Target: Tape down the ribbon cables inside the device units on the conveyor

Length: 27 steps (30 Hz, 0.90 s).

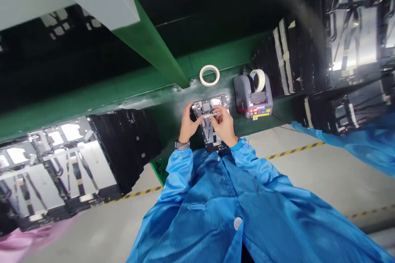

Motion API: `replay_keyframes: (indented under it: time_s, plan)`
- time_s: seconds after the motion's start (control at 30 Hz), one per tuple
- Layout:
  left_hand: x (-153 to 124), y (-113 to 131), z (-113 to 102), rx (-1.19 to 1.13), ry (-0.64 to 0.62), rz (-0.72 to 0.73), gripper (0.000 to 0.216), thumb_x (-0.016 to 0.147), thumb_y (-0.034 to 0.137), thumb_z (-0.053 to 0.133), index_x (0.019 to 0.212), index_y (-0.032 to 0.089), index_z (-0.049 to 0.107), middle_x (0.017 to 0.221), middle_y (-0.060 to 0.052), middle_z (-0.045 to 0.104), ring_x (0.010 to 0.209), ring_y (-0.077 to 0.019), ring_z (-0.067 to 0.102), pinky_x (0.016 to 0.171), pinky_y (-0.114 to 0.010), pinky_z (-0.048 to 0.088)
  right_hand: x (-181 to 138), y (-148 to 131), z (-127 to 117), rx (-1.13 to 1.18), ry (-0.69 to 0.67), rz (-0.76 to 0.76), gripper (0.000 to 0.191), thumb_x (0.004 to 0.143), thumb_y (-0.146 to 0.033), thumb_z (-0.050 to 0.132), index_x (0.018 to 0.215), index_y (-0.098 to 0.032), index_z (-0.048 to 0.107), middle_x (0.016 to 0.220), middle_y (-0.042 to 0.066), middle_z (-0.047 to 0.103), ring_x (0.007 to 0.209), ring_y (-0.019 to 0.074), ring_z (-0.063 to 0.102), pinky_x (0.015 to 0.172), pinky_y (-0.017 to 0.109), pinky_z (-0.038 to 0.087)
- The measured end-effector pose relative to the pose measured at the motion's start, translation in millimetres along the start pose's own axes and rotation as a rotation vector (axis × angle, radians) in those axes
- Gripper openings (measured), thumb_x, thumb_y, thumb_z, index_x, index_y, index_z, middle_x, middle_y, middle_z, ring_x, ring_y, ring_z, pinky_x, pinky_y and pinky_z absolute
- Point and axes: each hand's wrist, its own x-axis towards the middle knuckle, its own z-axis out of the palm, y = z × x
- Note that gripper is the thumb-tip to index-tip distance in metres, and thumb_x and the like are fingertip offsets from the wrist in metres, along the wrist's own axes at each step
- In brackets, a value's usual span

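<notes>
An opened tablet (210,131) with bare circuit boards and silver panels lies in front of me at the bench edge. My left hand (187,125) grips its left side, fingers at the upper corner and thumb over the front. A short pale strip of tape (210,115) crosses the tablet below the boards. Over the right half, my right hand (224,125) pinches the strip's right end between thumb and fingers. The left thumb tip is by the strip's other end; whether it presses on it I cannot tell.
Behind the tablet lies a roll of tape (209,75). A grey tape dispenser (253,94) with a lit panel stands to the right. Stacks of opened tablets (123,148) flank both sides, and a green post (157,45) rises behind. Blue sleeve (354,144) at right, pink cloth at left.
</notes>
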Motion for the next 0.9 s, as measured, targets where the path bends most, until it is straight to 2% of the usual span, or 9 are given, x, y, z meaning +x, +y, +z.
replay_keyframes:
  time_s: [0.13,0.33,0.5,0.6,0.67,0.8,0.9]
  plan:
    - [1,-2,2,-0.081,-0.012,-0.02,0.069,0.093,0.047,0.074,0.154,0.028,0.048,0.158,-0.012,0.053,0.146,-0.0297,0.053,0.117,-0.043,0.048,11,10,11,-0.185,-0.167,-0.106,0.044,0.097,-0.026,0.058,0.141,-0.023,0.056,0.117,0.008,0.072,0.084,0.0198,0.065,0.089,0.035,0.055]
    - [4,-5,8,-0.118,0.012,-0.086,0.066,0.092,0.046,0.073,0.152,0.028,0.05,0.159,-0.012,0.053,0.146,-0.0283,0.053,0.118,-0.043,0.046,34,3,30,-0.314,-0.224,-0.137,0.046,0.098,-0.017,0.05,0.144,-0.02,0.054,0.12,0.01,0.072,0.103,0.0233,0.068,0.096,0.036,0.054]
    - [4,-15,17,-0.241,0.011,-0.077,0.067,0.094,0.05,0.07,0.154,0.031,0.046,0.162,-0.011,0.051,0.149,-0.0263,0.052,0.123,-0.042,0.042,45,-5,26,-0.396,-0.308,-0.305,0.047,0.099,-0.011,0.045,0.144,-0.02,0.056,0.135,0.014,0.067,0.126,0.0255,0.062,0.107,0.038,0.05]
    - [3,-20,22,-0.31,0.032,-0.057,0.064,0.095,0.047,0.068,0.154,0.031,0.046,0.164,-0.01,0.049,0.15,-0.026,0.052,0.123,-0.042,0.042,50,-4,23,-0.393,-0.402,-0.365,0.046,0.101,-0.01,0.042,0.142,-0.02,0.059,0.132,0.013,0.069,0.124,0.0246,0.063,0.107,0.037,0.05]
    - [3,-21,24,-0.287,0.047,-0.103,0.063,0.097,0.047,0.066,0.155,0.03,0.045,0.164,-0.01,0.049,0.149,-0.0259,0.052,0.123,-0.042,0.043,53,-2,22,-0.384,-0.429,-0.364,0.046,0.101,-0.009,0.041,0.141,-0.02,0.06,0.13,0.013,0.07,0.12,0.024,0.065,0.104,0.037,0.051]
    - [5,-17,25,-0.243,0.052,-0.159,0.065,0.098,0.049,0.065,0.156,0.03,0.045,0.162,-0.01,0.052,0.147,-0.0257,0.054,0.122,-0.042,0.044,56,-5,20,-0.367,-0.442,-0.343,0.05,0.097,-0.007,0.043,0.144,-0.017,0.058,0.127,0.014,0.07,0.116,0.0248,0.065,0.101,0.038,0.051]
    - [6,-10,23,-0.23,0.05,-0.155,0.064,0.098,0.049,0.063,0.156,0.029,0.046,0.16,-0.01,0.054,0.145,-0.0252,0.057,0.121,-0.04,0.045,52,-11,17,-0.281,-0.379,-0.261,0.047,0.095,-0.011,0.047,0.139,-0.019,0.062,0.12,0.012,0.072,0.111,0.0255,0.065,0.1,0.04,0.052]
